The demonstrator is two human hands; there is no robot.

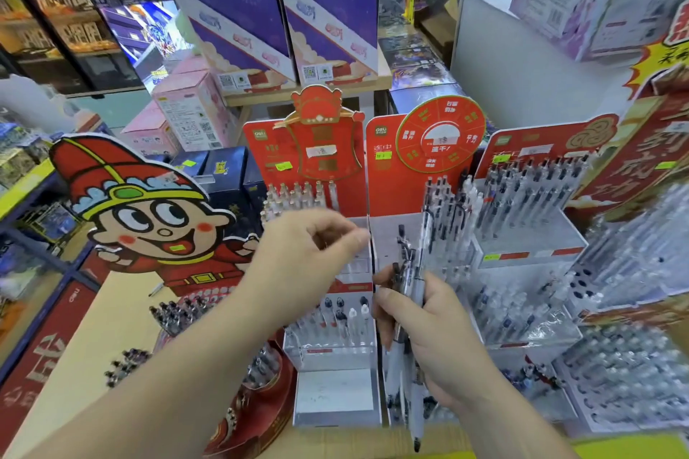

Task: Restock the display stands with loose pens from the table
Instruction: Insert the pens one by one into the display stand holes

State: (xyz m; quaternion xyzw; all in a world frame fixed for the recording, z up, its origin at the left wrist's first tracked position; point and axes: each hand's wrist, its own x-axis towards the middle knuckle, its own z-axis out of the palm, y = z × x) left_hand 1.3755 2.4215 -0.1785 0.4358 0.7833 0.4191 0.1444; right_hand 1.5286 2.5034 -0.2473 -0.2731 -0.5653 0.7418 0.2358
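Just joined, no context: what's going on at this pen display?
A person is restocking pen stands. The right hand grips a bunch of pens in front of the middle stand. The left hand is raised before the left stand, fingers curled; blur hides whether it pinches anything. Loose pens lie on the table.

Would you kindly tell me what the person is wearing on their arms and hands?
Nothing worn shows. The left forearm and right forearm are bare to the frame's edge, with no sleeve in view. The left hand and right hand are ungloved; no watch, bracelet or ring is visible, though the left fingertips are blurred.
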